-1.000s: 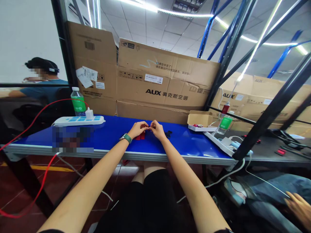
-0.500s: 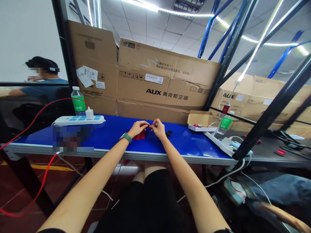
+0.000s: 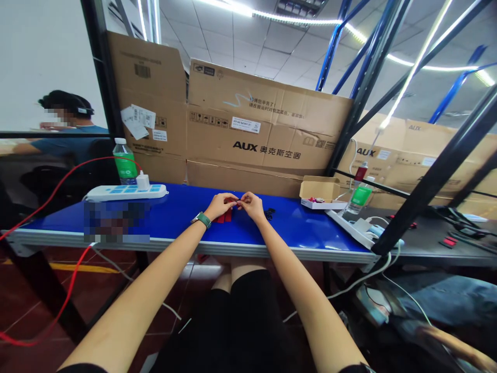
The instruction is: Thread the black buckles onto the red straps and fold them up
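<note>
My left hand [image 3: 220,205], with a green-banded watch [image 3: 203,220] on its wrist, has its fingers pinched together over the blue tabletop. Facing it, my right hand [image 3: 252,205] pinches too, and the fingertips of both hands meet. A small dark and reddish piece [image 3: 238,201] shows between them, mostly hidden by the fingers. Flat red strips [image 3: 225,217] lie on the table just below my left hand, partly covered by it. To the right of my right hand is a little heap of small black pieces [image 3: 269,213].
On the blue table [image 3: 171,220] a power strip [image 3: 126,192] and a bottle [image 3: 125,163] stand left. An open small carton [image 3: 321,192] sits back right, beside another power strip [image 3: 351,230]. Cardboard [image 3: 264,129] walls the back. Another person [image 3: 77,124] sits far left.
My right hand has tilted and moved slightly left, its fingers closing nearer to my left fingertips. The left hand stays almost in place.
</note>
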Demonstrator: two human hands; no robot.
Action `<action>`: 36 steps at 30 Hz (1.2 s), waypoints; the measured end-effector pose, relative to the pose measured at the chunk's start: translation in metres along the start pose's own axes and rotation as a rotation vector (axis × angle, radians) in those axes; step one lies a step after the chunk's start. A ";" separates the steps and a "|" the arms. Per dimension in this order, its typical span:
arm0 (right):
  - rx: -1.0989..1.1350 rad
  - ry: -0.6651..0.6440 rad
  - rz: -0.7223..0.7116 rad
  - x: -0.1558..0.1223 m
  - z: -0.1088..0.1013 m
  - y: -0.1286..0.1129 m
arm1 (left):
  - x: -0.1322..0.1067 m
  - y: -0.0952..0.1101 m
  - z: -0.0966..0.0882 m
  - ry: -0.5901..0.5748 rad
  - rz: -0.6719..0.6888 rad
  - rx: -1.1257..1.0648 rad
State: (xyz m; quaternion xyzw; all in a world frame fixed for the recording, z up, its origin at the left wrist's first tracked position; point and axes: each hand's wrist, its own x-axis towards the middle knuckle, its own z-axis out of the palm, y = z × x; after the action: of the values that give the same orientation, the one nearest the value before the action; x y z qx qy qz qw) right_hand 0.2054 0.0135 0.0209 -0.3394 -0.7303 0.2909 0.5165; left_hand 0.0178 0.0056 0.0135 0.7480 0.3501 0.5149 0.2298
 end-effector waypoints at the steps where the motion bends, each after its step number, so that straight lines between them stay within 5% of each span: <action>1: 0.015 -0.005 0.001 0.001 0.000 0.002 | 0.000 0.000 0.000 0.001 -0.001 -0.001; 8: 0.155 -0.007 0.008 0.003 0.002 0.004 | 0.000 0.002 -0.002 0.098 -0.027 -0.023; 24: -0.068 0.011 -0.026 -0.001 -0.001 0.005 | -0.003 0.012 -0.003 -0.046 -0.020 0.003; 31: 0.085 -0.011 0.003 -0.002 0.001 -0.001 | -0.001 0.002 -0.003 -0.008 -0.005 0.005; 36: -0.191 0.012 -0.226 0.000 -0.003 -0.003 | 0.003 -0.004 -0.002 0.072 0.015 -0.039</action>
State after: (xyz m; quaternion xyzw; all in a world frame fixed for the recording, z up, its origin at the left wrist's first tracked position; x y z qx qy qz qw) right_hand 0.2075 0.0125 0.0241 -0.3043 -0.7853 0.1581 0.5155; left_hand 0.0156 0.0101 0.0131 0.7272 0.3421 0.5498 0.2278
